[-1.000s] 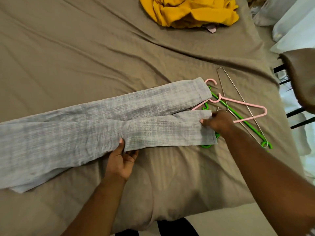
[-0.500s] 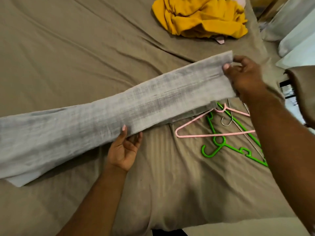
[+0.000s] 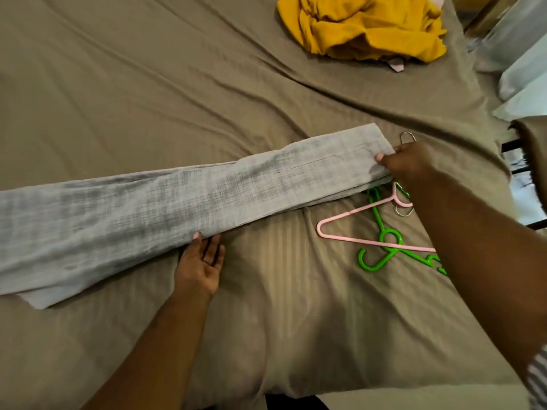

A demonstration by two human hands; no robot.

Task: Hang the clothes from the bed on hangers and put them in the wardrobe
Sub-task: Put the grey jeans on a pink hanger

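Note:
Grey woven trousers [image 3: 177, 208] lie folded lengthwise across the brown bed sheet [image 3: 148, 84], one leg on top of the other. My right hand [image 3: 411, 165] pinches the leg ends at the right. My left hand [image 3: 201, 261] rests palm up at the near fold, thumb on the cloth, fingers tucked beneath the edge. A pink hanger [image 3: 355, 232], a green hanger [image 3: 384, 247] and a wire hanger [image 3: 408, 137] lie under my right forearm, partly hidden. A crumpled yellow garment [image 3: 364, 25] sits at the far side of the bed.
White pillows [image 3: 521, 60] lie off the bed's far right corner. A brown padded piece with dark bars [image 3: 529, 149] stands at the right edge. The bed's near edge runs along the bottom of the view.
My right hand lifted the near trouser leg, swung it over the far leg, and has now lowered it flat. The hangers came into view. My left hand stayed at the fold.

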